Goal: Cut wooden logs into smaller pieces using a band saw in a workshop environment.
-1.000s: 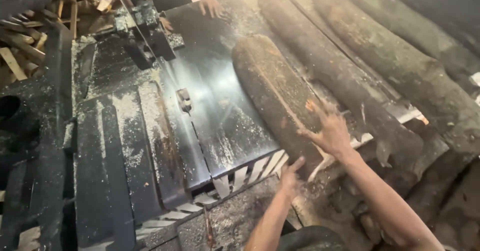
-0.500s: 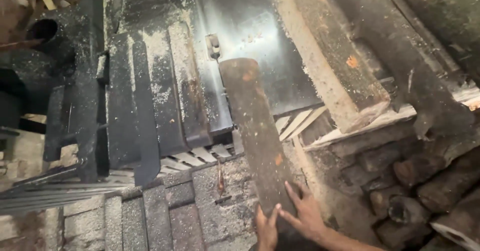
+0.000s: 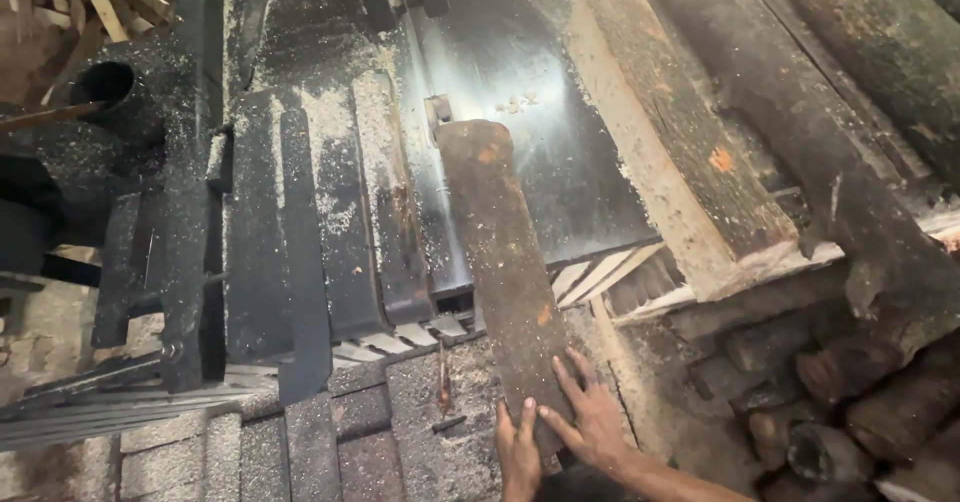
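Both hands press on the near end of a long dark slab of wood (image 3: 505,262) that lies lengthwise on the black steel saw table (image 3: 560,152): the right hand (image 3: 592,417) lies flat on the bark with fingers (image 3: 572,377) spread apart, and the left hand (image 3: 518,447) sits just beside it with fingers together against the slab's left edge, neither clamped around it. The step looks like feeding the slab forward; its far tip, well ahead of the fingertips, reaches a small metal fitting (image 3: 438,114). Pushing on seems to call for steady, straight pressure. Right of the fingers lies a squared plank (image 3: 680,142). The wrists are cut off below, and any blade is hard to make out under the sawdust
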